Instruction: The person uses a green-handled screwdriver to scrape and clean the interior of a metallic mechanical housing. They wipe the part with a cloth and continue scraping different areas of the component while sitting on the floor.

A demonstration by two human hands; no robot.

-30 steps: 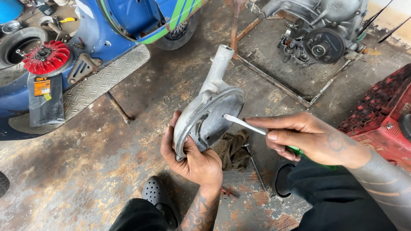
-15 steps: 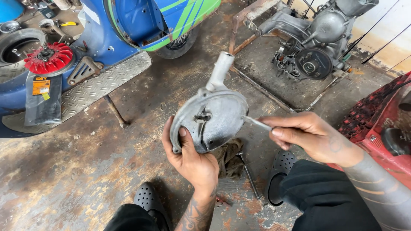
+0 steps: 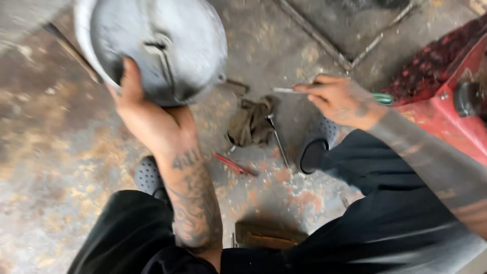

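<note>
My left hand (image 3: 139,109) grips the lower rim of a round grey metal brake backing plate (image 3: 162,45), raised close to the camera at the upper left. My right hand (image 3: 340,99) holds a green-handled screwdriver (image 3: 284,90), its metal shaft pointing left, well apart from the plate. Below and between the hands, a dirty brown rag (image 3: 251,122) lies on the stained concrete floor. The picture is blurred by motion.
A thin metal tool (image 3: 279,139) lies by the rag, and a red-handled tool (image 3: 233,165) lies nearer me. A red machine body (image 3: 446,101) fills the right edge. My black perforated clogs (image 3: 317,144) and black trousers (image 3: 395,218) take up the bottom.
The view has swung down and closer. My left hand lifted the plate toward the camera. The screwdriver tip has come away from the plate. The blue scooter and engine left view.
</note>
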